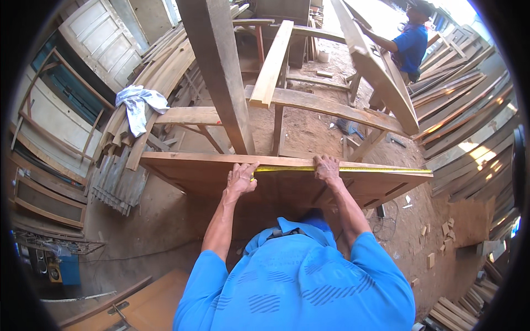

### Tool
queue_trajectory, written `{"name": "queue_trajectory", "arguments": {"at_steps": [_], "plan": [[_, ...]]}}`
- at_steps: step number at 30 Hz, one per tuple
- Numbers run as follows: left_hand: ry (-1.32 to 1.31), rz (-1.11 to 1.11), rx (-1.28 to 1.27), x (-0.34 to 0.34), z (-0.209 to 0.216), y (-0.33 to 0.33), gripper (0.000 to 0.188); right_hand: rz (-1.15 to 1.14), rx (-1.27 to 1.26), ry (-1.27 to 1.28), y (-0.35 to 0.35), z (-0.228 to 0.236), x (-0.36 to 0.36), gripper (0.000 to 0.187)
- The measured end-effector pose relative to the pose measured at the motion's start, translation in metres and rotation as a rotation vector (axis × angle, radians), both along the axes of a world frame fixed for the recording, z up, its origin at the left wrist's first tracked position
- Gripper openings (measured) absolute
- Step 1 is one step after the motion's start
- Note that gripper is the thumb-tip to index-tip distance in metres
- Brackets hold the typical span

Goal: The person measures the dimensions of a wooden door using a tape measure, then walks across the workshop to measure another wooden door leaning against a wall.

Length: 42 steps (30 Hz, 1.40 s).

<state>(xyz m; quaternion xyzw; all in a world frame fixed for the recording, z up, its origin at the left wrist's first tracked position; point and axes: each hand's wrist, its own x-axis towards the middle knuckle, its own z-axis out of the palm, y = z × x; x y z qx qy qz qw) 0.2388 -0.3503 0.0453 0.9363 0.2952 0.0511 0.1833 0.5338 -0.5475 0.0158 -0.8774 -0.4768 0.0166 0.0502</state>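
Observation:
A brown panelled wooden door (pixel 353 186) stands on its side in front of me, its long narrow edge facing up. Along that edge lies the yellow blade of a tape measure (pixel 381 170), stretched from my left hand to the door's right end. My left hand (pixel 240 179) is closed around the tape's case, which is mostly hidden; a bit of yellow shows by the thumb. With curled fingers, my right hand (pixel 328 167) grips the blade against the door's edge, right of the middle.
A thick wooden post (pixel 218 71) rises just beyond the door. Behind it are trestle beams (pixel 331 106) and a loose pale plank (pixel 273 66). Stacked boards with a cloth (pixel 141 105) lie left. A co-worker (pixel 411 41) in blue handles a long board (pixel 381 74) at far right.

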Motion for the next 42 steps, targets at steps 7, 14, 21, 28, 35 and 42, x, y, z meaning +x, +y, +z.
{"name": "queue_trajectory", "arguments": {"at_steps": [7, 14, 21, 28, 35, 42], "plan": [[0.085, -0.024, -0.283, 0.022, -0.012, -0.023, 0.056, 0.077, 0.026, -0.106, 0.026, -0.014, 0.043, 0.035], [0.128, 0.008, -0.402, 0.042, -0.014, -0.037, 0.059, 0.047, -0.067, -0.027, 0.055, -0.015, 0.072, 0.046], [0.088, -0.017, -0.406, 0.055, -0.015, -0.033, 0.060, 0.045, -0.131, 0.086, 0.061, 0.004, 0.082, 0.041], [0.127, -0.136, -0.437, 0.061, -0.020, -0.035, 0.059, -0.083, -0.063, -0.176, -0.001, 0.029, 0.004, 0.099], [0.264, -0.279, -0.702, 0.059, -0.061, -0.072, 0.061, -0.553, 0.278, 0.352, -0.157, -0.014, -0.122, 0.070], [0.455, -0.480, -0.793, 0.054, -0.105, -0.136, 0.058, -0.925, -0.059, 0.816, -0.282, -0.064, -0.158, 0.059]]}}
